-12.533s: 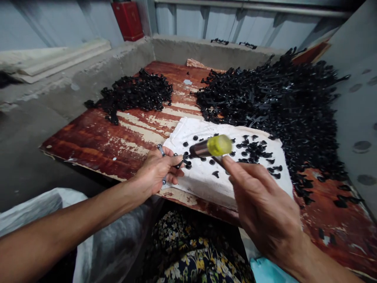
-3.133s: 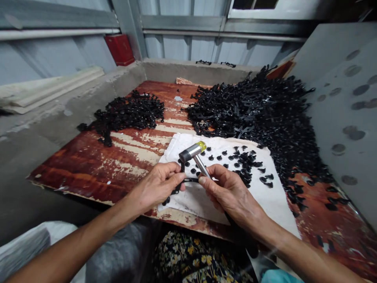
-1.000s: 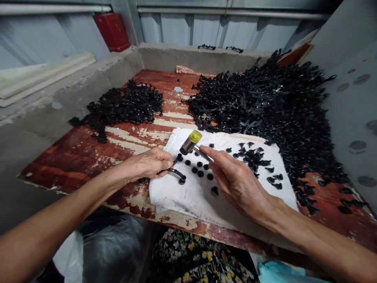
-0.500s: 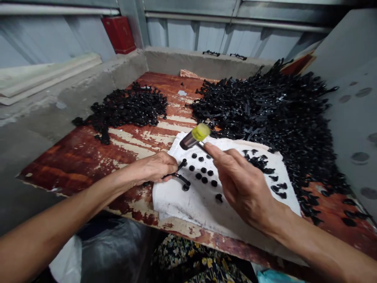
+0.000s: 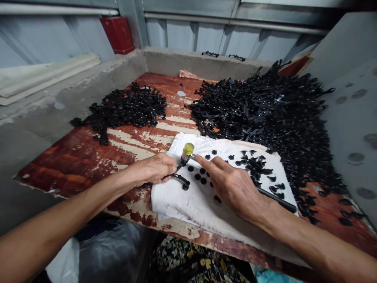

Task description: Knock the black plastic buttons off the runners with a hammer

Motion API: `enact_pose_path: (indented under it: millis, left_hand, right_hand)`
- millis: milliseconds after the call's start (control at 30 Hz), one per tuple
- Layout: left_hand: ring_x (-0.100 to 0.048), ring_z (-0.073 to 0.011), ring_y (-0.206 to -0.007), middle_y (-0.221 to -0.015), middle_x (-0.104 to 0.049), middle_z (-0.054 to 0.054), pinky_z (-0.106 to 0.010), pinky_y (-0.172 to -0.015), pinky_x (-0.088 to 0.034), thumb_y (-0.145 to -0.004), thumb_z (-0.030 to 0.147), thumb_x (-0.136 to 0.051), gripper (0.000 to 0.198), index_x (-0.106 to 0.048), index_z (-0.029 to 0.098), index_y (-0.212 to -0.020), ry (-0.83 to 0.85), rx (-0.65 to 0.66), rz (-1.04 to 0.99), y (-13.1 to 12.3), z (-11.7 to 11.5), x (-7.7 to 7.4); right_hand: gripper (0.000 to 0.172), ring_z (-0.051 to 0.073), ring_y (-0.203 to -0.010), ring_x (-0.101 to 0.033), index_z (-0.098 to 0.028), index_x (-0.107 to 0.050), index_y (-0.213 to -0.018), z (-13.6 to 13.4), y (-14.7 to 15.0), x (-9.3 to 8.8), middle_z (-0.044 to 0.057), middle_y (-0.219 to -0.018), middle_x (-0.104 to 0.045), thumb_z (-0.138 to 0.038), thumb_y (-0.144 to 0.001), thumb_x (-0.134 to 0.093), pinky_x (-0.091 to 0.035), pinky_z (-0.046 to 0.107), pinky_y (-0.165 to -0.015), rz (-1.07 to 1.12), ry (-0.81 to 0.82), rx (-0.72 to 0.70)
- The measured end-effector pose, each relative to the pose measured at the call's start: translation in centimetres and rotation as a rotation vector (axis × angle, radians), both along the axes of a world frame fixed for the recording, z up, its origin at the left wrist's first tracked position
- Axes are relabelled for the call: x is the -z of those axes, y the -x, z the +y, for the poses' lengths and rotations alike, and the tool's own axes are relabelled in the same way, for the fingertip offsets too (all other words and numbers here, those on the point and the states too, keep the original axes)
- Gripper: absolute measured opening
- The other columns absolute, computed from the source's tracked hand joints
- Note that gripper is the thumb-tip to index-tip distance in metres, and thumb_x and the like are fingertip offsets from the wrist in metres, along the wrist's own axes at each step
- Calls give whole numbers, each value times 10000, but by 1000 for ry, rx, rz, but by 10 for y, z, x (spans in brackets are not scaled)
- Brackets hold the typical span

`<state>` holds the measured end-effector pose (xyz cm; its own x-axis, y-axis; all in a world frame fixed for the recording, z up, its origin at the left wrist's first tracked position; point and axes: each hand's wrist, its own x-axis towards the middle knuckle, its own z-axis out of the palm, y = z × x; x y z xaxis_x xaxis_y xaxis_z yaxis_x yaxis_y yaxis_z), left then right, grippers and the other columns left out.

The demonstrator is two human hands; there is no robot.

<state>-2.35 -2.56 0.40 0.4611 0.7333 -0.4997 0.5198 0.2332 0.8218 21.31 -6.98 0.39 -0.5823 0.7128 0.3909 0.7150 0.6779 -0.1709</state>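
My right hand point(image 5: 231, 184) is closed round a hammer point(image 5: 188, 149) with a yellow face; its black handle sticks out behind the palm. The hammer's head is down on the end of a black plastic part point(image 5: 181, 179). My left hand point(image 5: 160, 167) is closed on that forked part at the left edge of a white cloth point(image 5: 173, 204). One arm of the part lies under the hammer head, and the other rests by a small black disc point(image 5: 185, 187). Several round black pieces point(image 5: 203, 181) lie in rows on the cloth, partly hidden by my right hand.
A large heap of black parts point(image 5: 265, 106) covers the right and back of the worn red-brown board point(image 5: 73, 157). A smaller heap point(image 5: 126, 108) lies at the left. Loose black pieces point(image 5: 259, 167) gather on the cloth's right side. Concrete ledges point(image 5: 173, 59) border the board.
The hammer has come down and left, from above the cloth onto the end of the black part. My left hand has kept its place and hold.
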Motion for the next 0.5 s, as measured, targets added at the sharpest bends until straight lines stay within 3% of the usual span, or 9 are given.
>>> enact_pose_path:
  millis: [100,200,333,433,500]
  left_hand:
    - [-274,-52,-366,-417,-354,53,-213,-394,-176,-764,356,-583,351,-454,179,-489,-1,10,25,0,1,0]
    - [-272,-44,-360,-415,-361,53,-206,-390,-171,-785,323,-561,353,-449,172,-486,2,2,23,0,0,0]
    - [-297,-38,-329,-422,-435,40,-202,-367,-179,-815,245,-542,325,-485,160,-506,33,-41,18,-4,-1,-3]
    - [-379,-53,-328,-465,-537,5,-198,-365,-243,-830,189,-527,299,-513,151,-533,137,-123,-7,-8,-1,-10]
    - [-467,-83,-372,-502,-585,-19,-200,-377,-310,-821,156,-537,256,-540,144,-565,234,-204,-14,-7,0,-14]
  right_hand:
    - [489,139,-599,-537,-121,-505,-1369,0,-2,5,57,-816,-595,-40,-912,-351,-458,224,-496,127,-79,29]
    - [499,134,-519,-483,-96,-543,-1336,-4,-2,5,48,-761,-588,-19,-887,-340,-407,226,-424,-15,-79,19]
    - [530,142,-578,-543,-88,-528,-1368,-4,0,0,77,-814,-623,-16,-877,-341,-452,230,-488,-31,-54,34]
    - [549,125,-466,-460,-133,-568,-1345,3,0,-6,60,-760,-630,-41,-839,-376,-358,229,-404,-117,58,38]
    - [504,128,-483,-481,-154,-606,-1301,7,-3,-12,73,-786,-656,-90,-849,-391,-370,235,-423,2,130,53]
